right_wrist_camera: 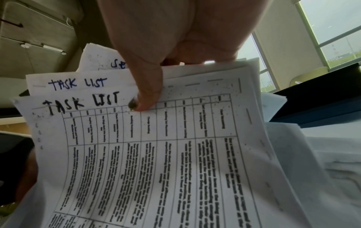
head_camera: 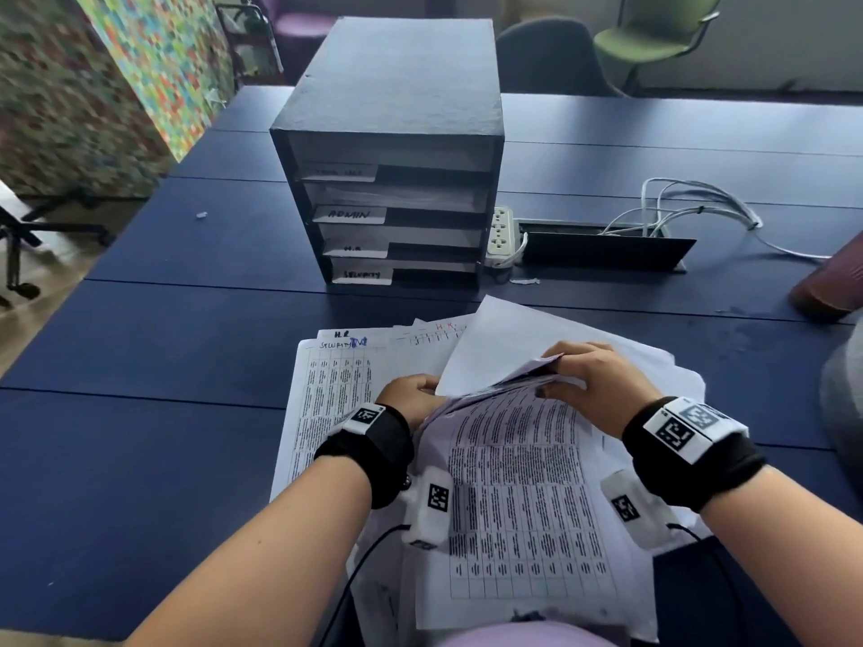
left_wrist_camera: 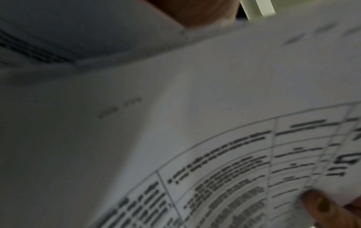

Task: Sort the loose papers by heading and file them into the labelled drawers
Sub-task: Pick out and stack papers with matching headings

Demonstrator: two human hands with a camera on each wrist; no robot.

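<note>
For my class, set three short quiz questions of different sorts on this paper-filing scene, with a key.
1. True or false: the right hand pinches a bundle of papers.
2. Which heading is handwritten on the front sheet of that bundle?
3. How many label tabs show on the drawer unit: A two, B four, C six?

Key: 1 true. 2 TASK LIST. 3 B, among them ADMIN.

Dark blue table (head_camera: 187, 319); green chair (head_camera: 654, 35); window (right_wrist_camera: 336, 30).
</note>
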